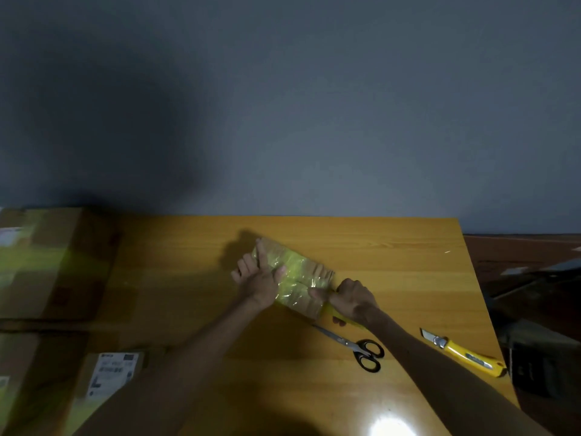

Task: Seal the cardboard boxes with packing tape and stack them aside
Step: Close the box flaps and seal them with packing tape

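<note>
A small cardboard box (pixel 298 278) lies at an angle in the middle of the wooden table (pixel 393 247), wrapped in shiny yellowish tape. My left hand (pixel 256 275) rests on its left side, forefinger stretched along the top and thumb pressing the tape. At the box's near right corner my right hand (pixel 352 298) grips a yellow roll of tape (pixel 338 314), mostly hidden under the fingers, with the thumb on the taped box edge.
Black-handled scissors (pixel 355 346) lie just in front of the box. A yellow utility knife (pixel 465 354) lies near the table's right edge. Large taped cardboard boxes (pixel 53 262) fill the left side, and a labelled box (pixel 110 376) sits at the near left.
</note>
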